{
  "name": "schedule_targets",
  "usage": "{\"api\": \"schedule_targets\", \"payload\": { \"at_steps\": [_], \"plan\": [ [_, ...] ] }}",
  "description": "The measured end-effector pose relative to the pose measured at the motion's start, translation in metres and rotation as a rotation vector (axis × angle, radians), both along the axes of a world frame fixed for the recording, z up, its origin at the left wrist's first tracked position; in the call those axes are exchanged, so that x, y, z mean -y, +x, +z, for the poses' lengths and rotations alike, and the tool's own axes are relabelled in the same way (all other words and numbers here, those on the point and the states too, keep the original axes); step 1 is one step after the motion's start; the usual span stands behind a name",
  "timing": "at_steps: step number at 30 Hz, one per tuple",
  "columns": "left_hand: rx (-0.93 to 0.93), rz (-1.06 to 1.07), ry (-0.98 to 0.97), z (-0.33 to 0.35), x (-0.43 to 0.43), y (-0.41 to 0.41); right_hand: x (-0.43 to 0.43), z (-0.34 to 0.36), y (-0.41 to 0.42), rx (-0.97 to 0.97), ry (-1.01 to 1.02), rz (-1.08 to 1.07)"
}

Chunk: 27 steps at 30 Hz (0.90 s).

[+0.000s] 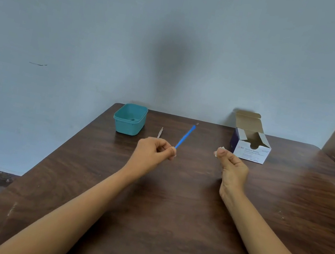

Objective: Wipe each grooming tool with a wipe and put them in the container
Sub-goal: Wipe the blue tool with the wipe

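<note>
My left hand (156, 149) pinches one end of a thin blue-handled grooming tool (185, 136); the tool points up and away to the right, with a small metal tip at its far end. My right hand (230, 163) is closed on a small white wipe (217, 151) that peeks out at the fingertips. The two hands are held apart above the table. A teal plastic container (130, 119) stands at the back left of the table, open, with something small inside. A thin metal tool (160, 132) lies on the table just right of the container.
An open white and purple box of alcohol swabs (251, 146) stands at the back right. The dark wooden table (168, 216) meets a blue-grey wall at the back; its left edge drops to the floor. A brown panel rises at the far right.
</note>
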State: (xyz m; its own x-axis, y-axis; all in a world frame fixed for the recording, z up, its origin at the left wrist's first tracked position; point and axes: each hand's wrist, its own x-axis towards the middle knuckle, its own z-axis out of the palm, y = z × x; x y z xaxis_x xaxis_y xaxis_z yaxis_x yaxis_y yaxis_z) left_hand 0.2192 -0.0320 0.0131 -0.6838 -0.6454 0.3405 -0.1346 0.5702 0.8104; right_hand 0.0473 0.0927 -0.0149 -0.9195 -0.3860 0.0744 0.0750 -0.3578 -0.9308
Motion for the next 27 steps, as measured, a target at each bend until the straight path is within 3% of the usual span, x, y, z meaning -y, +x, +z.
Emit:
{"api": "schedule_targets", "payload": {
  "at_steps": [6, 13, 21, 27],
  "plan": [
    [-0.032, 0.213, 0.107, 0.022, 0.043, 0.024, 0.014, -0.007, 0.016, -0.145, 0.083, 0.115],
    [0.107, 0.363, 0.169, 0.054, 0.106, 0.048, 0.051, 0.000, 0.023, -0.164, 0.102, 0.171],
    [0.518, 0.500, 0.025, 0.083, 0.158, 0.020, 0.110, -0.001, 0.032, -0.087, 0.073, 0.124],
    [0.758, 0.521, -0.174, 0.081, 0.161, -0.007, 0.122, -0.012, 0.034, -0.136, 0.141, 0.060]
  ]
}}
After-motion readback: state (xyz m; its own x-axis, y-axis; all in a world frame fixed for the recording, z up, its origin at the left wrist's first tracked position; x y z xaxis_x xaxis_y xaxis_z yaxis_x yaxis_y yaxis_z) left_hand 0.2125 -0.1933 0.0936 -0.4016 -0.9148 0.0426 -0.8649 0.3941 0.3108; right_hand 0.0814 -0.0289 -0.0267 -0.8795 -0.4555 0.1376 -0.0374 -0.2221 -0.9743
